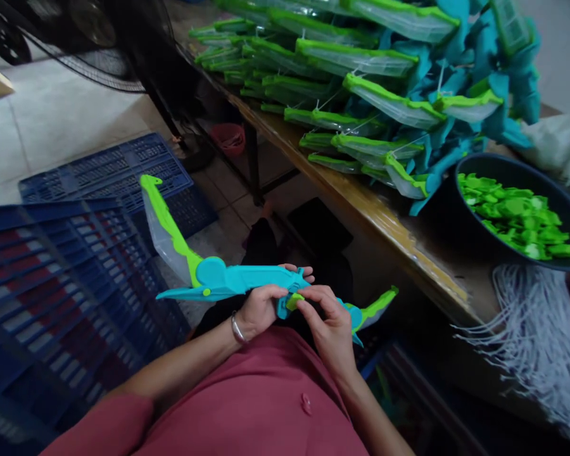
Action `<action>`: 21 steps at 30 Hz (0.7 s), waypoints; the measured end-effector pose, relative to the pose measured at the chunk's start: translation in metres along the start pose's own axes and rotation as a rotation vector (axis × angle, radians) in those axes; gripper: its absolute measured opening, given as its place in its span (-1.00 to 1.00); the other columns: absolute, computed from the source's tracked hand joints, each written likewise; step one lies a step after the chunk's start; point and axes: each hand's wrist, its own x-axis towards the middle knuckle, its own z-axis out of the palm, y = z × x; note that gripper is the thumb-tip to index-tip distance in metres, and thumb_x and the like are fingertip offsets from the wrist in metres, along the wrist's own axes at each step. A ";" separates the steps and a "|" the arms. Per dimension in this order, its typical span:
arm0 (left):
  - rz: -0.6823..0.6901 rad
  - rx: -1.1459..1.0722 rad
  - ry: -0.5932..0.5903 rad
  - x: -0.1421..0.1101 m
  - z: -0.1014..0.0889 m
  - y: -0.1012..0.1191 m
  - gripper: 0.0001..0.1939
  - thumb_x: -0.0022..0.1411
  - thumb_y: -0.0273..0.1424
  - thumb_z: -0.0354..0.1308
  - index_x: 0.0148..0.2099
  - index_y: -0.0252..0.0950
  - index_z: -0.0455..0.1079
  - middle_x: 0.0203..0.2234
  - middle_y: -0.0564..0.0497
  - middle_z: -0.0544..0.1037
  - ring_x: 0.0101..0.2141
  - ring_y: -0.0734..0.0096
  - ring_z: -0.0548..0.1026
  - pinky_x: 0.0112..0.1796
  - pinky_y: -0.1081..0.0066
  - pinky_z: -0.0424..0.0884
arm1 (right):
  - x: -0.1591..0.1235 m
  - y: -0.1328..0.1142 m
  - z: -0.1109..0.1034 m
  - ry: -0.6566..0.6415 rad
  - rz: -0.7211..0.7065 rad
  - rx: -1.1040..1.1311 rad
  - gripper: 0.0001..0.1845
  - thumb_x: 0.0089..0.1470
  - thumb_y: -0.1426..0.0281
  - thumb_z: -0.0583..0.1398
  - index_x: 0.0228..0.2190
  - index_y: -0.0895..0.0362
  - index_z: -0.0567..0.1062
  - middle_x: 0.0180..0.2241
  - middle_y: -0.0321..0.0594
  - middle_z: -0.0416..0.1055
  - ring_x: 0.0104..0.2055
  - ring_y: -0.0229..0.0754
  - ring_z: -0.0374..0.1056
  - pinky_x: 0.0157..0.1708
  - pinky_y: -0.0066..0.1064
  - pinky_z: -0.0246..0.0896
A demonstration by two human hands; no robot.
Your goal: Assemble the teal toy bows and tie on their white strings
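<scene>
Across my lap lies a long turquoise plastic toy body (247,278) with a green-edged clear wing (175,237) bent upward at its left end. A second green piece (377,307) sticks up at its right end. My left hand (265,310) grips the middle of the body, thumb on top and fingertips showing behind it. With thumb and fingers pinched, my right hand (330,320) holds a small green plastic piece (294,301) against the body's centre. How far that piece sits in the body is hidden by my fingers.
A wooden table (361,215) carries a pile of similar toys (361,76), a dark bowl (460,209) of green pieces, and a bundle of white strings (541,342). Blue crates (66,209) stand left. A black fan (137,38) and a red container (228,138) are beyond.
</scene>
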 end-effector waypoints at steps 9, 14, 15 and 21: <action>0.077 0.064 -0.090 -0.005 -0.002 0.005 -0.54 -0.04 -0.59 0.16 -0.03 -0.24 0.46 0.06 -0.13 0.59 0.16 -0.09 0.46 0.22 -0.05 0.24 | 0.005 0.003 0.008 0.006 -0.030 -0.081 -0.94 0.23 0.37 0.28 -0.26 0.03 0.61 -0.26 -0.25 0.49 -0.17 -0.14 0.40 -0.15 -0.30 0.28; 0.070 0.138 -0.169 -0.002 0.001 0.008 -0.50 -0.01 -0.59 0.26 0.02 -0.20 0.41 0.15 -0.11 0.52 0.22 -0.06 0.40 0.22 -0.02 0.26 | 0.007 -0.002 0.007 0.070 -0.102 -0.168 -0.95 0.24 0.38 0.28 -0.28 0.05 0.59 -0.32 -0.26 0.47 -0.22 -0.15 0.37 -0.19 -0.29 0.27; 0.069 0.160 -0.195 -0.001 -0.001 0.007 -0.47 0.00 -0.59 0.29 0.05 -0.19 0.40 0.18 -0.11 0.50 0.24 -0.06 0.38 0.23 -0.02 0.25 | 0.007 -0.002 0.007 0.079 -0.113 -0.180 -0.95 0.24 0.39 0.28 -0.29 0.05 0.59 -0.33 -0.27 0.46 -0.23 -0.15 0.37 -0.19 -0.29 0.27; 0.049 0.297 -0.323 0.006 -0.009 0.006 -0.32 0.03 -0.55 0.37 0.20 -0.16 0.34 0.30 -0.15 0.35 0.33 -0.09 0.23 0.31 -0.11 0.07 | 0.008 0.000 0.000 0.066 -0.112 -0.163 -0.96 0.23 0.43 0.30 -0.29 0.05 0.58 -0.33 -0.29 0.45 -0.23 -0.16 0.35 -0.18 -0.27 0.24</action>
